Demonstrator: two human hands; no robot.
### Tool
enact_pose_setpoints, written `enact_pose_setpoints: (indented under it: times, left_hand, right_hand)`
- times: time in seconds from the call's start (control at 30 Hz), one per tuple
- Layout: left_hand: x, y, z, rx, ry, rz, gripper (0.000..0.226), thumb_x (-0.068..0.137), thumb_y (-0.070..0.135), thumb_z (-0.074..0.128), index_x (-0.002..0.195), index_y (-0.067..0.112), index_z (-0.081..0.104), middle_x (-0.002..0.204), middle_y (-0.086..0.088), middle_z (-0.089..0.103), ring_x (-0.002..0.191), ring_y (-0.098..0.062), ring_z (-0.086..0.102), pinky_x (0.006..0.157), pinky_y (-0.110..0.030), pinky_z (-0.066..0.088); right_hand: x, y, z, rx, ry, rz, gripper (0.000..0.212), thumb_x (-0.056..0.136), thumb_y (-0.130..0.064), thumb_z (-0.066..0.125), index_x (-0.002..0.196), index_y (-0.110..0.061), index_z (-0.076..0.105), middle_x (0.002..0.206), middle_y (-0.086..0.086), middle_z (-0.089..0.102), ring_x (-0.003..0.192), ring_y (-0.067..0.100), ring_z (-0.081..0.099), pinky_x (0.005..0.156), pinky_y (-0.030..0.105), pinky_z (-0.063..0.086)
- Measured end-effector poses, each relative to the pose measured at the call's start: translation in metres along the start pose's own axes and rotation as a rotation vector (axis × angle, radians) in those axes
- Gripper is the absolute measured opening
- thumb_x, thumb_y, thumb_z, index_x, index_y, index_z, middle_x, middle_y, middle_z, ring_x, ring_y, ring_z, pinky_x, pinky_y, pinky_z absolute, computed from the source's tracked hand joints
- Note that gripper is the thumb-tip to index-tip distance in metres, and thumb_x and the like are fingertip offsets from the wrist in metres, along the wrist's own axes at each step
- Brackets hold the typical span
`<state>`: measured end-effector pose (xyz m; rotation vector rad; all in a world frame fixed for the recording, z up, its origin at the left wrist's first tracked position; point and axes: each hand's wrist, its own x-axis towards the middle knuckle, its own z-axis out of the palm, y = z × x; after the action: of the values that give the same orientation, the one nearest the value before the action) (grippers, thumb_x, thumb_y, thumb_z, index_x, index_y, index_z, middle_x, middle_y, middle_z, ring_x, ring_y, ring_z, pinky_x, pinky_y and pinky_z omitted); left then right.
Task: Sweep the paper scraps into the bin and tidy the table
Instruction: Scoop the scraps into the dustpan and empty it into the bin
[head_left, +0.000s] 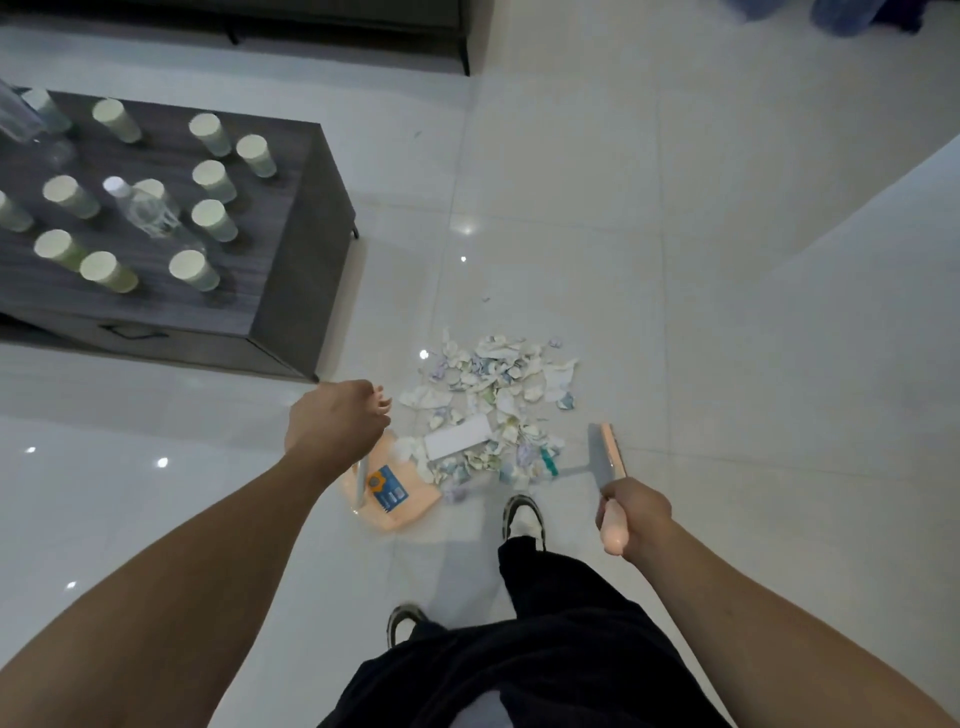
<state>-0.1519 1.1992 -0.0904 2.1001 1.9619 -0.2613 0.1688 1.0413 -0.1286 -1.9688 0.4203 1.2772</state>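
The hands work apart: the left hand (335, 421) grips the upright handle of a peach dustpan (395, 499) set on the floor, while the right hand (636, 514) clamps the brush (605, 452) by its handle. Between them, touching the pan's lip, lies the heap of paper scraps (498, 395), likely light, soft and easily scattered. The worktop (260, 249) at left carries paper cups (208, 218).

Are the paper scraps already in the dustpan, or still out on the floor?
Mostly still out. The paper scraps lie heaped on the floor tiles; only a few at the pile's near edge overlap the lip of the peach dustpan.
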Motion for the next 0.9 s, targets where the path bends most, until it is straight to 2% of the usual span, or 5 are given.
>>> enact_pose_setpoints:
  times: [0.23,0.47,0.6,0.8,0.9]
  left_hand:
    - [0.034,0.050,-0.012,0.042,-0.009,0.009,0.020,0.073,0.042,0.059,0.068,0.023,0.056,0.056,0.008,0.047,0.048,-0.007,0.034,0.047,-0.021,0.022]
    - [0.048,0.067,-0.020,0.009,-0.013,-0.035,0.023,0.077,0.045,0.061,0.072,0.023,0.057,0.062,0.007,0.053,0.057,-0.015,0.047,0.053,-0.024,0.030]
    - [0.048,0.068,-0.025,-0.008,0.005,-0.070,0.024,0.078,0.046,0.065,0.074,0.023,0.060,0.059,0.009,0.046,0.057,-0.015,0.045,0.055,-0.026,0.031]
    - [0.040,0.072,-0.026,-0.046,-0.008,-0.129,0.026,0.078,0.044,0.062,0.077,0.018,0.061,0.070,-0.001,0.062,0.070,-0.027,0.060,0.063,-0.030,0.047]
    - [0.036,0.076,-0.023,-0.044,0.011,-0.124,0.027,0.078,0.046,0.062,0.080,0.019,0.063,0.073,-0.003,0.064,0.070,-0.029,0.061,0.062,-0.030,0.047]
  right_hand:
    - [0.035,-0.066,0.001,0.016,-0.057,0.055,0.038,0.081,0.007,0.060,0.119,0.010,0.056,0.064,0.015,0.054,0.036,0.019,0.049,0.038,0.024,0.044]
    - [0.051,-0.104,0.013,-0.025,-0.090,0.033,0.039,0.083,0.007,0.061,0.122,0.011,0.056,0.071,0.017,0.054,0.047,0.021,0.049,0.037,0.022,0.044]
    - [0.055,-0.122,0.019,-0.057,-0.087,0.023,0.039,0.084,0.008,0.060,0.123,0.010,0.055,0.072,0.016,0.054,0.048,0.020,0.049,0.036,0.021,0.043]
    - [0.063,-0.141,0.032,-0.081,-0.078,-0.007,0.038,0.086,0.008,0.059,0.123,0.013,0.052,0.072,0.017,0.053,0.052,0.020,0.050,0.036,0.020,0.043]
    - [0.067,-0.146,0.039,-0.092,-0.079,-0.021,0.041,0.087,0.007,0.059,0.127,0.011,0.048,0.079,0.019,0.055,0.055,0.020,0.052,0.039,0.022,0.045]
